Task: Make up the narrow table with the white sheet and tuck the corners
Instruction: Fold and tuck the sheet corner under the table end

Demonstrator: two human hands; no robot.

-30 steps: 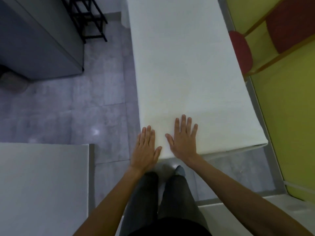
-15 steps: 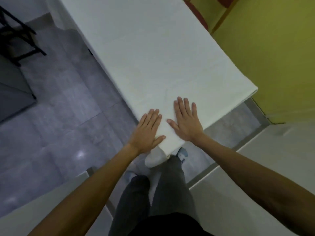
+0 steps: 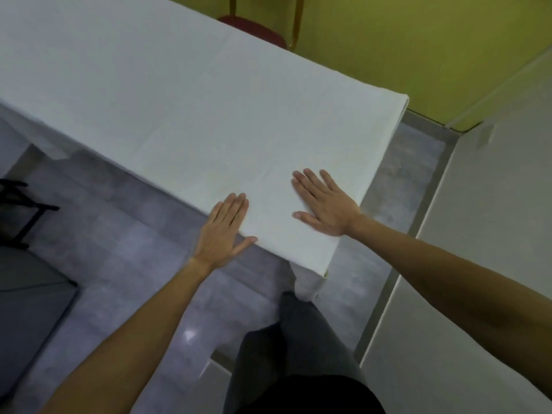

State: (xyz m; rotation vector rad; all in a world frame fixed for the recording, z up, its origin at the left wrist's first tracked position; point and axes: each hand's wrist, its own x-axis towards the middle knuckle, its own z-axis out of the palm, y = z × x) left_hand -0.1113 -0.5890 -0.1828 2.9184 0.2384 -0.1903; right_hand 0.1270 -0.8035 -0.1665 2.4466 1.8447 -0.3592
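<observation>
Hands lie flat with straight fingers, holding nothing: the left hand [image 3: 222, 231] half over the long side edge of the white sheet [image 3: 179, 94], the right hand [image 3: 324, 204] spread on top near the lower-centre corner. The desk beneath is wholly covered, and whether that corner is tucked is hard to make out. The sheet's long axis runs to the upper left, cut off there. Grey tiled floor [image 3: 134, 249] lies below, a yellow-green wall [image 3: 418, 40] at upper right, and a red chair [image 3: 254, 28] is cropped at top.

Head view — downward (close over table [image 3: 179, 100])
</observation>
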